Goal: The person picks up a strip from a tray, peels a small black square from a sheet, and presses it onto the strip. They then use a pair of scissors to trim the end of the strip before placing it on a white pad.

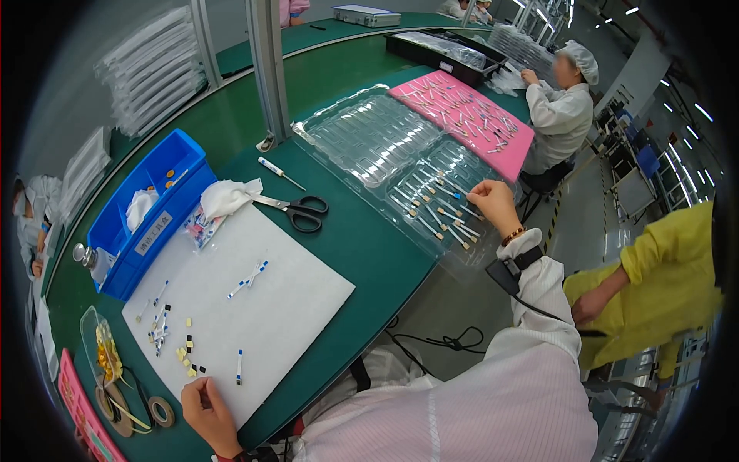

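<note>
My right hand [493, 202] reaches out over a clear plastic tray [385, 146] with moulded slots, and its fingertips pinch a thin white stick-like part [460, 190] among several others lying in the tray's near section. My left hand [206, 410] rests curled at the near edge of a white sheet [277, 308] on the green table; whether it holds anything I cannot tell. On the sheet lie small white and blue parts [248, 280], a single one [239, 366], and tiny yellow and black bits [187, 350].
Black scissors [302, 209], a white cloth [228, 195], a pen-like tool [280, 173] and a blue bin [158, 208] lie beyond the sheet. A pink tray [512, 146] holds several parts. Tape rolls [159, 410] sit at left. A person in white sits ahead; another in yellow is right.
</note>
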`<move>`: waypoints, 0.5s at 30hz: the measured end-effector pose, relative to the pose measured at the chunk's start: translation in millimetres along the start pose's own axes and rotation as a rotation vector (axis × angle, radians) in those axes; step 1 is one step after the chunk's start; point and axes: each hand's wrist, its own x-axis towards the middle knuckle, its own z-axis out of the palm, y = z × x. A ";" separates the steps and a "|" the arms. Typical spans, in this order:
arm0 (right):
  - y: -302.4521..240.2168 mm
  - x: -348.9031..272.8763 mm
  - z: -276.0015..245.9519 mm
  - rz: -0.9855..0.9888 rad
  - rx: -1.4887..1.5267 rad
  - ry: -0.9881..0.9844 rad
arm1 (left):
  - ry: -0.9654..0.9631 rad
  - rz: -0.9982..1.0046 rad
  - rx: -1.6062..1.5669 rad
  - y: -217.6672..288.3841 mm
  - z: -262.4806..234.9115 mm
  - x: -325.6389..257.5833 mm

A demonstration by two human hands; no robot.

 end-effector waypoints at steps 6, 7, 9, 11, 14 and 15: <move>-4.0 -1.9 -3.2 0.004 0.068 0.003 | -0.001 0.008 0.003 2.1 0.1 0.8; -4.0 -2.0 -4.0 -0.005 0.063 0.012 | 0.000 0.010 0.003 2.9 0.0 1.1; -5.7 -2.8 -5.2 -0.013 0.061 0.003 | -0.003 0.009 0.008 2.6 -1.3 0.4; -6.6 -3.1 -5.3 -0.021 0.059 -0.004 | -0.005 0.010 0.012 2.3 -1.8 -0.2; -7.1 -3.3 -5.8 -0.030 0.059 -0.004 | -0.005 0.003 0.005 2.1 -1.7 -0.5; -7.5 -3.0 -7.6 -0.035 0.068 -0.010 | -0.004 0.009 0.003 2.1 -1.6 -0.3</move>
